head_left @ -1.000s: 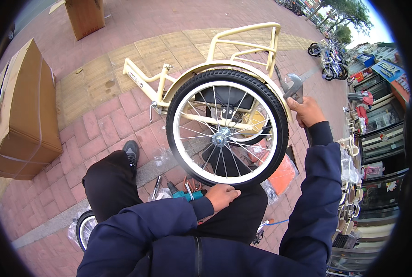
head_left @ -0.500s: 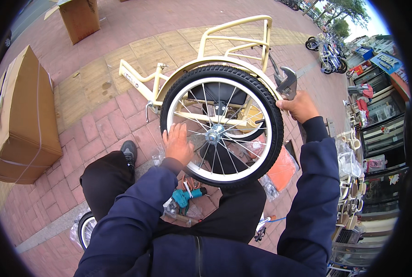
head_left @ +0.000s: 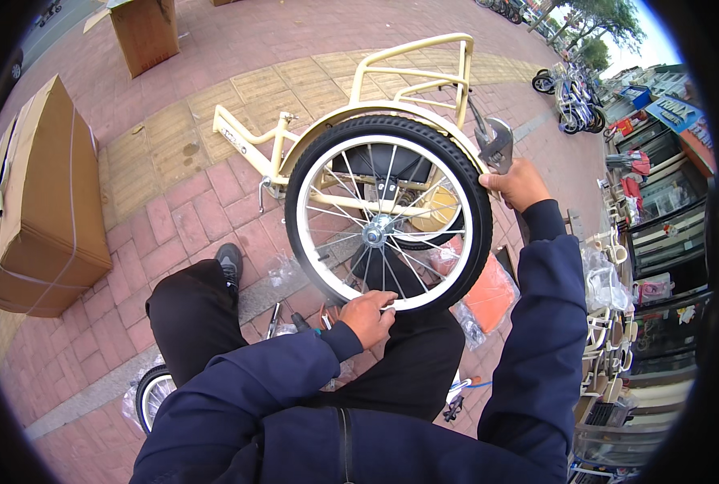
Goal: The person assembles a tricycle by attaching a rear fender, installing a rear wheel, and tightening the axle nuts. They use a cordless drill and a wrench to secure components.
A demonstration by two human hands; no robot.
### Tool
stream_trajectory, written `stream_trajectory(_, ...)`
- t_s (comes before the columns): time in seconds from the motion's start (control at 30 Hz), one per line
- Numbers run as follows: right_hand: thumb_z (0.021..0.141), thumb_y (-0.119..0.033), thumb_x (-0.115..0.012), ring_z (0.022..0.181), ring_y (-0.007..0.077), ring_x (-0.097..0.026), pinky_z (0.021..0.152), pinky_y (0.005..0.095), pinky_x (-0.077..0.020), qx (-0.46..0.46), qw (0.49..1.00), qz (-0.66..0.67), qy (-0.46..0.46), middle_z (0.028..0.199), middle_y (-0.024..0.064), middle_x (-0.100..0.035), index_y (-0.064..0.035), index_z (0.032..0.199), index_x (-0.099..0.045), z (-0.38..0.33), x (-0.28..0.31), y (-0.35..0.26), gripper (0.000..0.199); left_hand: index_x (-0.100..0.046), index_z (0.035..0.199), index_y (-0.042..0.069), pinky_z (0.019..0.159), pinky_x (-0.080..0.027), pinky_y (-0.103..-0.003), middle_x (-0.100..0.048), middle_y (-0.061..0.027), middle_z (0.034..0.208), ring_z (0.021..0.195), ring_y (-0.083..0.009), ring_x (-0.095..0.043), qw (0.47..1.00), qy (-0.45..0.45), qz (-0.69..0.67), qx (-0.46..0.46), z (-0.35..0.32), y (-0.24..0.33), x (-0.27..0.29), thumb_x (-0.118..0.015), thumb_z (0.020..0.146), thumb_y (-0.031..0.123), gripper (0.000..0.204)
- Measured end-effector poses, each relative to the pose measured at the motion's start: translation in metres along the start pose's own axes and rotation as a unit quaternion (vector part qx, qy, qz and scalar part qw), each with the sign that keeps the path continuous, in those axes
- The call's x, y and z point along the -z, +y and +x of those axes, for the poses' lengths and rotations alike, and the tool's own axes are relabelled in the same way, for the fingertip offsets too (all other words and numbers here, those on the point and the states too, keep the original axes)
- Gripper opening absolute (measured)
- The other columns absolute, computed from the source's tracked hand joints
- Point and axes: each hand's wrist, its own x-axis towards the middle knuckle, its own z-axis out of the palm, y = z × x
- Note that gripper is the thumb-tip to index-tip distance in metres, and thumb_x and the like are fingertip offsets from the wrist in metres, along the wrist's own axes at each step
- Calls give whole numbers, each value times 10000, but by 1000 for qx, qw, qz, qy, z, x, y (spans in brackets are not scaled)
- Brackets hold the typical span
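A small wheel (head_left: 305, 227) with a black knobby tyre, white rim and metal hub faces me, mounted on a cream tricycle frame (head_left: 322, 121) with a curved fender and rear rack. At the wheel's bottom edge, my left hand (head_left: 367, 317) has its fingers curled over the tyre and rim. My right hand (head_left: 521, 187), beside the tyre's upper right, is closed around an adjustable wrench (head_left: 498, 147); its jaws point up and its handle is partly hidden by the hand. A second wheel shows behind the spokes, next to a yellow round part (head_left: 440, 208).
A large cardboard box (head_left: 53, 218) stands on the left, another box (head_left: 145, 36) farther off. Around my legs lie an orange sheet (head_left: 490, 295), plastic wrapping (head_left: 468, 327) and a small wheel (head_left: 156, 395). Parked bikes (head_left: 577, 97) and shopfront goods (head_left: 609, 278) line the right.
My left hand has moved from the wheel's left side down and right to its bottom edge. The wheel's lower left now looks blurred, as if turning. The right hand stays with the wrench.
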Motion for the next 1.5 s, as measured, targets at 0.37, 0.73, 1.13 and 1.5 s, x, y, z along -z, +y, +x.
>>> stream_trajectory(0.37, 759, -267, -850, 411, 181, -533, 409, 351, -407, 2, 1000, 11, 12, 491, 87, -536, 69, 631, -610, -2, -6, 13, 433, -495, 1305, -28, 1069, -368, -497, -527, -235, 1328, 1247, -420, -482, 938, 301, 167, -44, 54, -36, 73, -685, 757, 20, 582)
stream_trajectory(0.73, 839, -254, -788, 463, 176, -553, 454, 343, -422, 26, 996, -18, 84, 604, 109, -582, 41, 830, -654, -12, -12, 3, 325, -619, 1022, 64, 934, -406, -491, -631, -159, 965, 998, -375, -582, 965, 105, 239, -39, 71, -74, 73, -677, 858, 203, 222)
stream_trajectory(1.13, 1067, -365, -487, 565, 90, -481, 531, 266, -391, -61, 959, 273, -39, 637, -2, -532, -9, 857, -589, -160, -247, -2, 426, -549, 751, 57, 755, -435, -477, -591, -138, 777, 815, -369, -581, 962, 140, 220, -79, 69, -102, 77, -684, 881, 212, 243)
stream_trajectory(1.5, 1071, -406, -442, 480, 108, -507, 412, 254, -399, -115, 869, 477, 69, 678, 38, -535, -1, 959, -542, -150, -326, -8, 431, -558, 771, 56, 748, -431, -478, -586, -137, 768, 803, -373, -579, 962, 156, 206, -86, 71, -100, 74, -700, 858, 179, 207)
